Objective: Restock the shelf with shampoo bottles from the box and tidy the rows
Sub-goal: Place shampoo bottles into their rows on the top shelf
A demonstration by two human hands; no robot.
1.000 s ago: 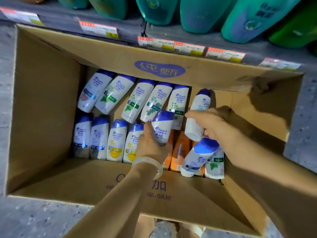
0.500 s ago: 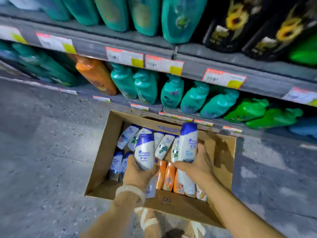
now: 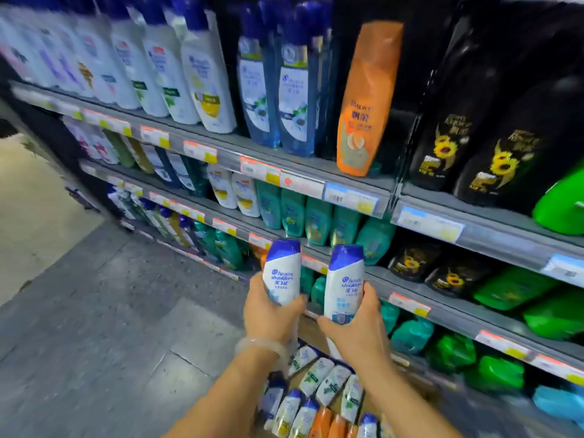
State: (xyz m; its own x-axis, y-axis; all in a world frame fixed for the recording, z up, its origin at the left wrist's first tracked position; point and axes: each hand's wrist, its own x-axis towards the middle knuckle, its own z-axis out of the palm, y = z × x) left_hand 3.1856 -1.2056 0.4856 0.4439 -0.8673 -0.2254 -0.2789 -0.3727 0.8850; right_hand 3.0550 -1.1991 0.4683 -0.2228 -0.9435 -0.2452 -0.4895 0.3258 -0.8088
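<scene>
Shampoo bottles are gripped upright, one per hand: left hand, right hand; none shelved, box well stocked.

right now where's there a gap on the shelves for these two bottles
One dark gap shows on the top shelf, between the blue clear bottles and the lone orange bottle. The white blue-capped rows and teal rows look packed tight.
</scene>
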